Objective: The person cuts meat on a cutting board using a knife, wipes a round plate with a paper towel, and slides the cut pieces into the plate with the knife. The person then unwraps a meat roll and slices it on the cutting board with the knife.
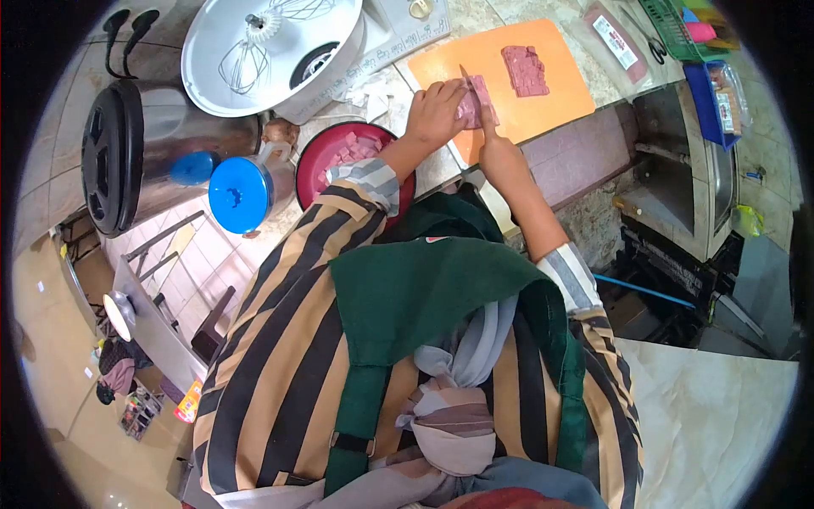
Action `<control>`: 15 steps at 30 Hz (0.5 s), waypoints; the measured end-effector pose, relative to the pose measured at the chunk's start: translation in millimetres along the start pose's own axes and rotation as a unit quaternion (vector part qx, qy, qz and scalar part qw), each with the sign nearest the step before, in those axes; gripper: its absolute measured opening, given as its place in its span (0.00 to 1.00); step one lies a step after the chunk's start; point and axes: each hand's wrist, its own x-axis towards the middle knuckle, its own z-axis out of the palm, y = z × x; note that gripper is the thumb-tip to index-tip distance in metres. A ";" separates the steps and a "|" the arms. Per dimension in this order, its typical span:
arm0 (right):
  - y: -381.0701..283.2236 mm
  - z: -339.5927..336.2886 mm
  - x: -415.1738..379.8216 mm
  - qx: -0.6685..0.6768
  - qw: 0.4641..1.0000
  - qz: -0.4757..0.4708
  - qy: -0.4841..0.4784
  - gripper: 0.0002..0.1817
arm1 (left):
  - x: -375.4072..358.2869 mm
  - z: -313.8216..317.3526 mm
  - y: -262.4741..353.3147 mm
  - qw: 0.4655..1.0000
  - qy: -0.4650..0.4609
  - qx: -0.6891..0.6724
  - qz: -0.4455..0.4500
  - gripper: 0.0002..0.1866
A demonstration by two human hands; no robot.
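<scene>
My right hand (504, 164) is closed around the handle of a knife, its index finger stretched along the top. The knife blade (465, 79) points away from me and lies across a pink slab of meat (485, 99). From the left, my left hand (437, 112) grips the same meat with bent fingers close to the blade. Under both is an orange cutting board (555, 106). Another block of reddish meat (525, 71) lies on the board's far right part. Cut pink chunks (358, 148) sit in a red bowl (307, 174) beside my left forearm.
Left of the bowl stand a blue-lidded jug (239, 195) and a large metal container with a black lid (110, 159). A white basin (203, 64) with whisks is at the back left. Packaged meat (612, 42) and scissors (655, 48) lie at the back right.
</scene>
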 end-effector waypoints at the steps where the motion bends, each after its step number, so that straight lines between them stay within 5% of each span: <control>1: 2.8 4.0 8.2 -0.001 1.000 -0.009 0.013 0.36 | 0.3 1.2 -0.4 1.000 0.000 0.002 0.002 0.30; 15: 13.8 28.9 7.4 0.011 0.999 -0.016 0.046 0.40 | 0.8 1.0 3.0 1.000 0.006 0.008 -0.005 0.31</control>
